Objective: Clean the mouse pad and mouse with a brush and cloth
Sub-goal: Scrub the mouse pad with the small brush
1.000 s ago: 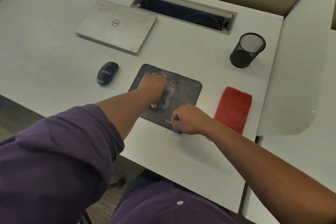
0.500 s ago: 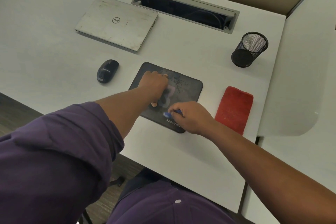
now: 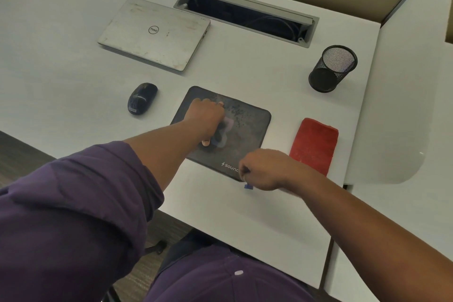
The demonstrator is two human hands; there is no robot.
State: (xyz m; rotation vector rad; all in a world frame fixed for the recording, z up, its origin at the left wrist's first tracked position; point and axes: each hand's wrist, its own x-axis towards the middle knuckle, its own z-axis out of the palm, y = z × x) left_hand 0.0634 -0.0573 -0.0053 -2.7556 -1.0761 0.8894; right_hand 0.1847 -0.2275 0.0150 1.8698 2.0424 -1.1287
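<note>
Taking the mouse pad (image 3: 247,127) as the dial's centre on the desk (image 3: 73,68), the mouse (image 3: 141,98) lies at nine o'clock, the closed laptop (image 3: 154,33) at eleven, the cable tray (image 3: 247,14) at twelve, the mesh cup (image 3: 332,68) at two — and the folded cloth (image 3: 313,144) at three.

Your right hand (image 3: 263,170) covers almost all of the brush (image 3: 248,186); only a small blue tip shows below your fingers, so you cannot tell its shape or bristles. The same hand hides the near right corner of the mouse pad (image 3: 247,127) and cuts its printed word short. Your left hand (image 3: 206,117) hides part of the pad's coloured design. Both your arms run off the picture's lower edge.
</note>
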